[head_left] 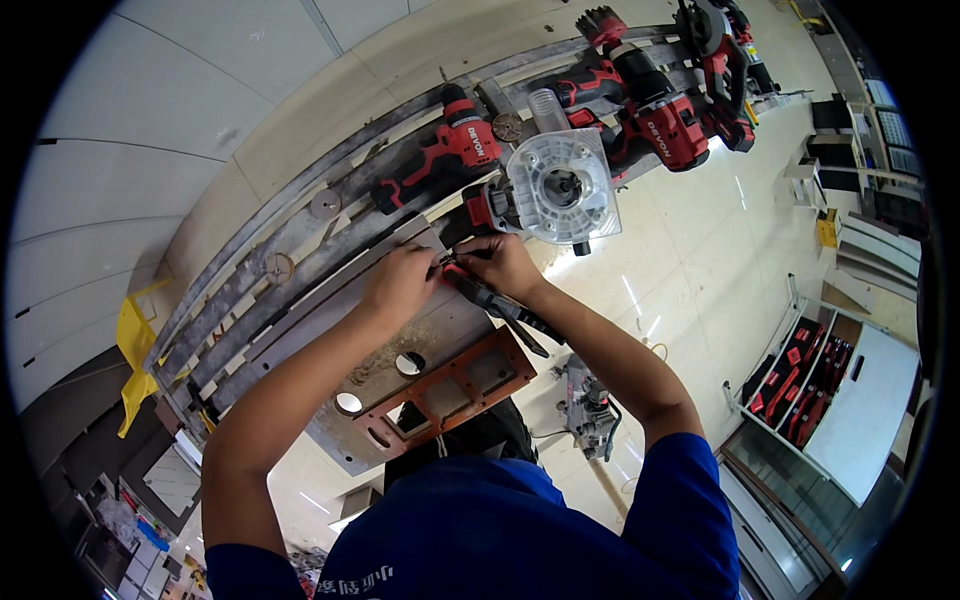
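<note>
My left hand (402, 284) and my right hand (500, 266) meet at the edge of the workbench, fingertips drawn together in pinches. Between them is something small and dark, mostly hidden by the fingers. A tool with a red end and dark handles (510, 312) lies just below my right hand, under the wrist; its kind is unclear. Right beyond my fingers rests a red and black trim router (484, 210), its clear square base (603, 185) facing up. A long grey strip (330, 292) runs along the bench beside my left hand.
A red and black cordless drill (470, 140) lies beyond the router. Farther right are a larger drill (672, 130) with a hole saw and a circular saw (712, 45). Nearer me, a brown slotted template (462, 392) sits by a board with round holes (385, 350).
</note>
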